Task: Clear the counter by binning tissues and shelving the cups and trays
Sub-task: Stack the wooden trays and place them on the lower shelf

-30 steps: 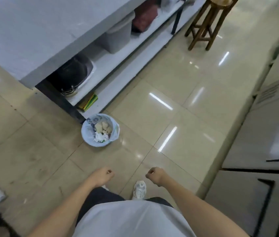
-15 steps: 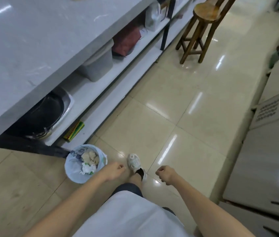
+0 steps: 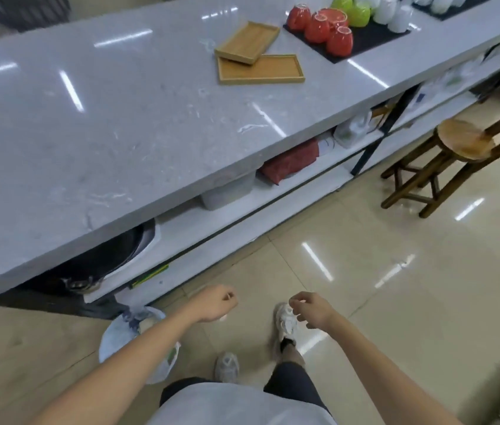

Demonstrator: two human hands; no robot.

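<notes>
Both hands are empty and loosely curled, fingers bent inward without gripping anything. The left hand (image 3: 216, 305) hangs low at centre, over the floor tiles just in front of the counter's base; the right hand (image 3: 310, 309) hangs level with it, a little to the right, above a white shoe (image 3: 285, 325). The two hands are apart and touch nothing.

The grey counter (image 3: 119, 118) runs from the near left to the far right. On its far part lie two wooden trays — the upper tray (image 3: 247, 41) rests tilted, its near corner overlapping the far left corner of the lower tray (image 3: 261, 69), which lies flat. Just right of the trays a dark mat (image 3: 365, 41) carries the cups: red cups (image 3: 319, 26) upside down at the left, green cups (image 3: 354, 9) behind them and white cups (image 3: 392, 10) further right. A second dark mat with more white ware sits at the far right edge, partly cut off.

Below the counter, white shelves (image 3: 211, 219) hold a dark pan (image 3: 104, 256) at the left, a grey tub (image 3: 227, 191), a red packet (image 3: 293, 159) and a white jug (image 3: 353, 130). The bin (image 3: 126, 332) — lined with a pale bag — stands on the floor at the near left, partly hidden by the left forearm; its contents cannot be made out. A wooden stool (image 3: 457, 148) stands on the tiles at the right.
</notes>
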